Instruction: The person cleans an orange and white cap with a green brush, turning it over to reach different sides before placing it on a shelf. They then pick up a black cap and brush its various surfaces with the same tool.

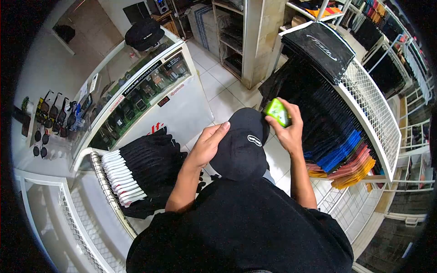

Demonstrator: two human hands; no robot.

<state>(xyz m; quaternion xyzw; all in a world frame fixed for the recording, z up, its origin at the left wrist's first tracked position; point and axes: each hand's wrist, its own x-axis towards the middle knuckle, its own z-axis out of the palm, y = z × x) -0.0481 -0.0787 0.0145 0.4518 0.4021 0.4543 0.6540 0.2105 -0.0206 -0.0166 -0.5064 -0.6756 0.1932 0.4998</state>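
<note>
A black cap (239, 150) with a small white oval patch is in front of my body. My left hand (207, 146) grips the cap's left edge, thumb on top and the other fingers partly hidden. On the right, my right hand (287, 127) holds a small bright green object (277, 112) with a pale face between thumb and fingers, close beside the cap's upper right edge.
A glass display counter (150, 86) carries another black cap (144, 34). Dark and white garments (150, 166) hang at the left. Dark, blue and orange garments (339, 150) hang from a white rack (371, 95) at the right. Sunglasses (57, 113) stand far left.
</note>
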